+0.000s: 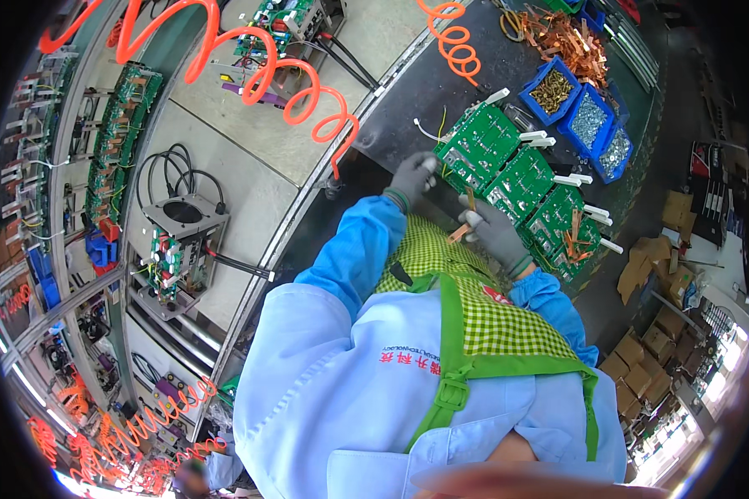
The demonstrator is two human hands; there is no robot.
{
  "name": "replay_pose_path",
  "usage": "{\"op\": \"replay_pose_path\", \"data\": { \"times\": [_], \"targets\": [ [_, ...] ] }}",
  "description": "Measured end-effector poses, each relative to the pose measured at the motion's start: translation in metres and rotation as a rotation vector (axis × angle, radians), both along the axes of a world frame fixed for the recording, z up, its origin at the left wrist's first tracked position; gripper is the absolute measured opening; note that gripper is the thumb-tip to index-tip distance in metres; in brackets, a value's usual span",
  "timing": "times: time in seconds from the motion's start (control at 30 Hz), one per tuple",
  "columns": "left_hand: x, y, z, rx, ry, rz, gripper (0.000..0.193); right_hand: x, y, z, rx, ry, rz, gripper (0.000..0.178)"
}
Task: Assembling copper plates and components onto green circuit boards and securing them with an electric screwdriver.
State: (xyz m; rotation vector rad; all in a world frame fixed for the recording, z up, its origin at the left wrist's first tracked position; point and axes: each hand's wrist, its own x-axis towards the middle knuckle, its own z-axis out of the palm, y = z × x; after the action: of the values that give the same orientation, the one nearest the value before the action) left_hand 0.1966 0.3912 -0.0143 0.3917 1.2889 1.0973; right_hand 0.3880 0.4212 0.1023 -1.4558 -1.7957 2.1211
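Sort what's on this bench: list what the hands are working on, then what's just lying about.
In hand:
left hand on the green circuit boards
right hand holding a copper strip

Lying about:
blue bins of small parts
copper strip pile
orange coiled hose

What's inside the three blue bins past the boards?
Nearest blue bin: brass-coloured small parts. Middle bin and far bin: silvery small parts, heaped. Bin floors are covered; part type too small to tell.
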Motion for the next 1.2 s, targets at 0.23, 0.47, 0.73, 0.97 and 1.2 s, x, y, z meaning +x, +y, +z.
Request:
{"op": "replay_pose_path", "data": {
  "times": [0.23,0.47,0.73,0.97,1.2],
  "targets": [
    [-0.008,0.010,-0.010,-0.080,-0.578,0.081,0.018,-0.029,0.001,0.000,-0.223,-0.047,-0.169,0.032],
    [-0.004,0.014,-0.015,-0.108,-0.572,0.038,0.017,-0.034,0.005,-0.019,-0.238,0.042,-0.262,0.027],
    [-0.001,0.011,-0.020,0.024,-0.681,0.103,0.020,-0.054,0.002,-0.014,-0.257,0.037,-0.283,0.027],
    [-0.016,0.003,0.006,-0.131,-0.910,0.159,0.021,-0.062,0.003,-0.044,-0.310,0.083,-0.395,0.028],
    [-0.023,0.001,-0.022,0.055,-1.288,-0.271,0.026,-0.072,0.002,-0.046,-0.466,0.059,-0.446,0.029]
  ]
}}
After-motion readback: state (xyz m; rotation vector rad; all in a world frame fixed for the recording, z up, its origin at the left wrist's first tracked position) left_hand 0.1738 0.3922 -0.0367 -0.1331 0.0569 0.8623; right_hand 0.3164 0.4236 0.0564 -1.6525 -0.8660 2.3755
